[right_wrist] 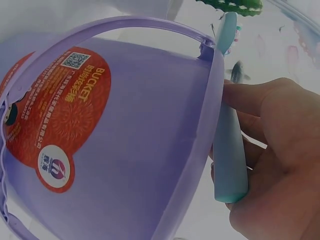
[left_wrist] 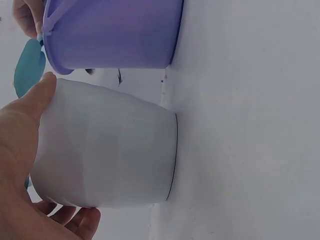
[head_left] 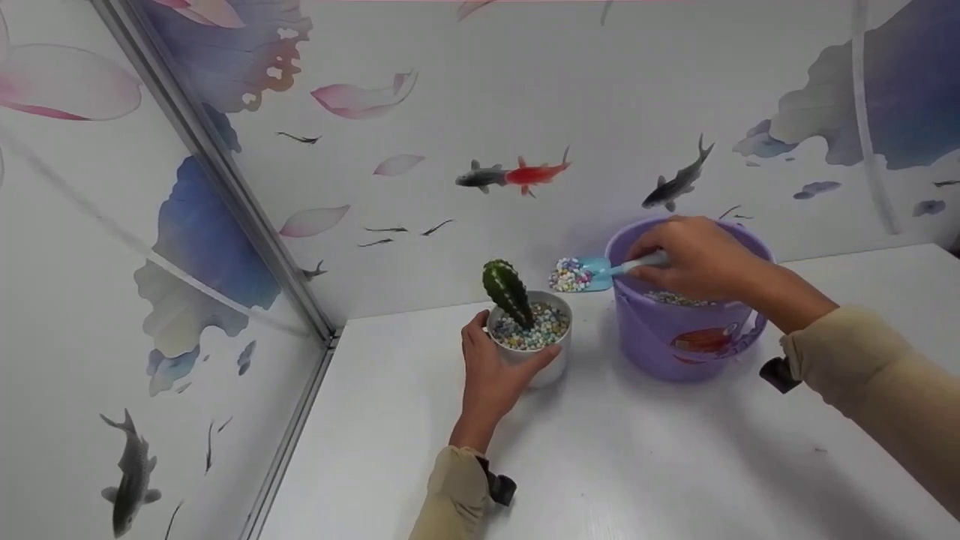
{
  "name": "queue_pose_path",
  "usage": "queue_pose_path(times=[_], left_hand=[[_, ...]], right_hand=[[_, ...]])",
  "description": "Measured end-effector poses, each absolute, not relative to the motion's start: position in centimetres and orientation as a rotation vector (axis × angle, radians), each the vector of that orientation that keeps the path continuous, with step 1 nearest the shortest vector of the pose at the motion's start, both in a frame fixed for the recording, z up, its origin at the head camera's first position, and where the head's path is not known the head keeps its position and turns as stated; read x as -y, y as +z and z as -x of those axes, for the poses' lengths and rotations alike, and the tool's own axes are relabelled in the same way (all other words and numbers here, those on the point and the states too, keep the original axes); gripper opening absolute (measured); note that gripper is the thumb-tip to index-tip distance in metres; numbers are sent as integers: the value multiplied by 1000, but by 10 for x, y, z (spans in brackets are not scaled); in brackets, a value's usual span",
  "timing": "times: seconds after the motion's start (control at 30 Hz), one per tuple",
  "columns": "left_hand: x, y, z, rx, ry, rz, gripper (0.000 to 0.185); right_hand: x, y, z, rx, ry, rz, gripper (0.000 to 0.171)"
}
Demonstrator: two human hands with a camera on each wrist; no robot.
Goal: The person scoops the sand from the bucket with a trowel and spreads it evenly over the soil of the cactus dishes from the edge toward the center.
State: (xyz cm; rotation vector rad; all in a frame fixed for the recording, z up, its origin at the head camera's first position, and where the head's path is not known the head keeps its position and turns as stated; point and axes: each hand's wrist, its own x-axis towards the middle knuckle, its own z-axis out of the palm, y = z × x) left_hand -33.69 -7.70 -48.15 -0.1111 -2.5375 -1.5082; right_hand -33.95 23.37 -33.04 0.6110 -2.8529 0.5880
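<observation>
A white pot (head_left: 546, 365) (left_wrist: 105, 147) stands on the white table (head_left: 637, 450), filled with coloured pebbles (head_left: 551, 324) around a green cactus (head_left: 508, 292) (right_wrist: 231, 6). My left hand (head_left: 491, 375) (left_wrist: 22, 150) grips the pot's side. My right hand (head_left: 694, 255) (right_wrist: 270, 150) holds the handle of a blue scoop (head_left: 600, 271) (right_wrist: 227, 145) (left_wrist: 27, 67) over the rim of a purple bucket (head_left: 682, 337) (right_wrist: 115, 140) (left_wrist: 115, 32). The scoop's blade carries a heap of pebbles (head_left: 570, 276) between bucket and pot. More pebbles lie inside the bucket.
A wall papered with fish and petals (head_left: 517, 174) runs behind the table. A second papered wall with a metal corner strip (head_left: 225, 180) closes the left side. The bucket has a red label (right_wrist: 60, 110) and a lowered handle.
</observation>
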Motion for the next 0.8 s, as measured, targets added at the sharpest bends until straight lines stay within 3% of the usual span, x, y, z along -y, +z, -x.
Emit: queue_pose_path(times=[0.8], left_hand=[[95, -488, 343, 2518, -1652, 272, 123]], right_hand=[[-207, -331, 340, 2800, 493, -532, 19]])
